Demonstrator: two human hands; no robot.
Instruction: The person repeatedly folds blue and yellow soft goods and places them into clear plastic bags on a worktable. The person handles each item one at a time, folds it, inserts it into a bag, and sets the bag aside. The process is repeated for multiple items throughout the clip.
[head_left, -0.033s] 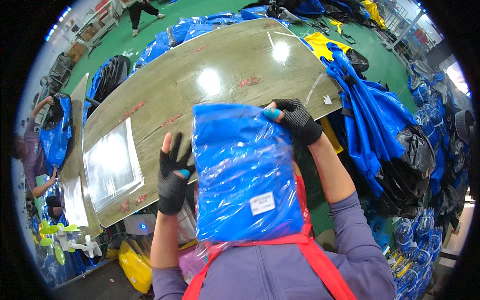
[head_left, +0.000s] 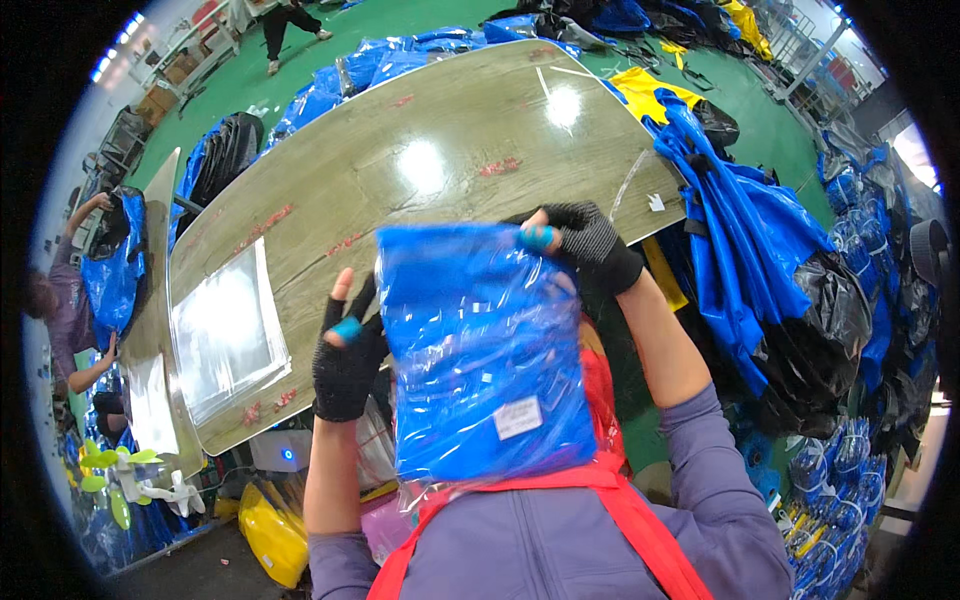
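A clear plastic bag (head_left: 470, 380) with a folded blue item inside and a small white label is held up in front of my chest. My right hand (head_left: 590, 245), in a black fingerless-tip glove with teal tape on a finger, pinches the bag's upper right corner. Beside the bag's left edge is my left hand (head_left: 350, 355), gloved the same way, its fingers stretched upward and apart. I cannot tell whether its fingertips touch the bag. The bag's far side is hidden.
Beyond the bag stretches a wood-patterned table (head_left: 360, 170). Clear plastic sleeves (head_left: 230, 330) lie stacked at its left. Blue and black bags (head_left: 740, 250) hang off the right side. Another person (head_left: 70, 300) handles a blue bag at the left; somebody walks (head_left: 285, 30) far off.
The bag's top has dropped slightly and shifted left. My left hand has turned and moved up a little, its spread fingers drawing closer together. My right hand keeps its pinch.
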